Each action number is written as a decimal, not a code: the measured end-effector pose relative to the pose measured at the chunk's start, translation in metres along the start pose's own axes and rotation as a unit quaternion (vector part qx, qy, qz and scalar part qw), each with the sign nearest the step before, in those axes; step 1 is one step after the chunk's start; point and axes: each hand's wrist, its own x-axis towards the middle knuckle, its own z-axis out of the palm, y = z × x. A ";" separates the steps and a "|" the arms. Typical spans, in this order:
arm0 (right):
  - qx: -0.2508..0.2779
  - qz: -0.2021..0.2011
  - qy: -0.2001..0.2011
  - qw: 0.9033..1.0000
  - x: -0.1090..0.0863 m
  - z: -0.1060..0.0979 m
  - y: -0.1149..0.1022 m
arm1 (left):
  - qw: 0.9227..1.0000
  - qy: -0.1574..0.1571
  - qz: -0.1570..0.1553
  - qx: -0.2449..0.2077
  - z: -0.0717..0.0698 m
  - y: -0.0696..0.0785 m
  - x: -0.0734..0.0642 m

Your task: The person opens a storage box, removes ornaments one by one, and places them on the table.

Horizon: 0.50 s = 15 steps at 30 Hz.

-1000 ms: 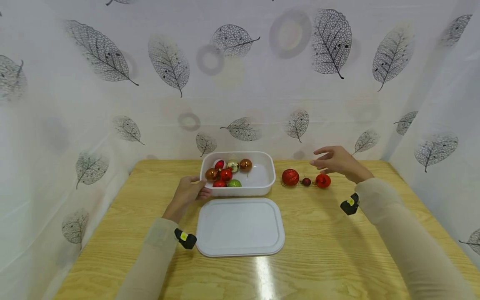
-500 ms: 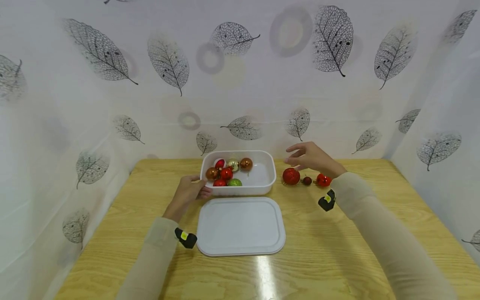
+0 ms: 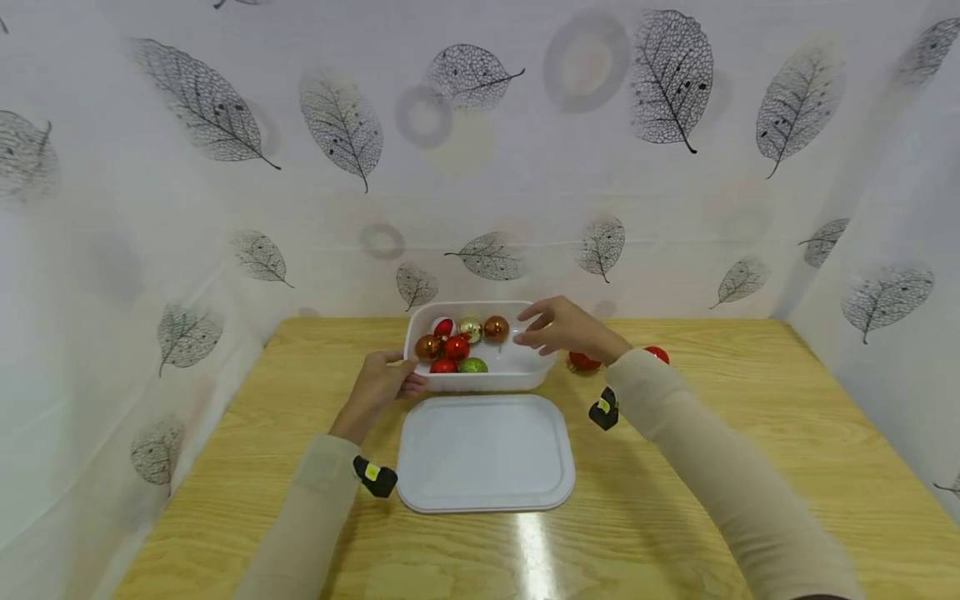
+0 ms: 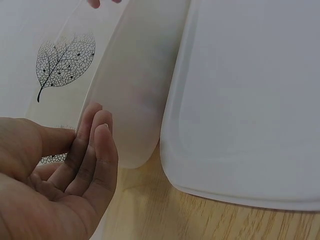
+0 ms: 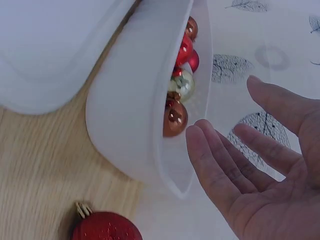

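My left hand pinches the rim at the near left corner of a white plastic box; the left wrist view shows the thumb at the rim and fingers against the outer wall. Inside lie several Christmas baubles: brown ones, red ones, a pale gold bauble and a green bauble. Over the box's right end hovers my right hand, fingers spread and holding nothing. A brown bauble lies just beyond its fingertips in the right wrist view.
A white lid lies flat in front of the box on the wooden table. To the box's right are a red bauble and another red bauble, partly hidden by the right arm. A leaf-print curtain hangs behind.
My right hand has moved left, from above the loose red baubles to over the box's right end. My left hand has kept its hold on the box rim.
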 end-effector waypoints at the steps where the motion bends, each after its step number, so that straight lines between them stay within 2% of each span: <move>1: -0.002 -0.003 -0.003 1.000 0.001 0.003 -0.001 | 1.000 0.002 -0.001 0.001 0.000 0.000 0.000; 6: -0.013 -0.015 -0.017 1.000 0.010 0.017 0.000 | 1.000 0.003 0.002 0.000 0.000 0.001 -0.001; 15: -0.011 0.009 -0.041 0.999 0.022 0.035 0.003 | 1.000 0.000 0.004 0.003 0.001 0.001 -0.001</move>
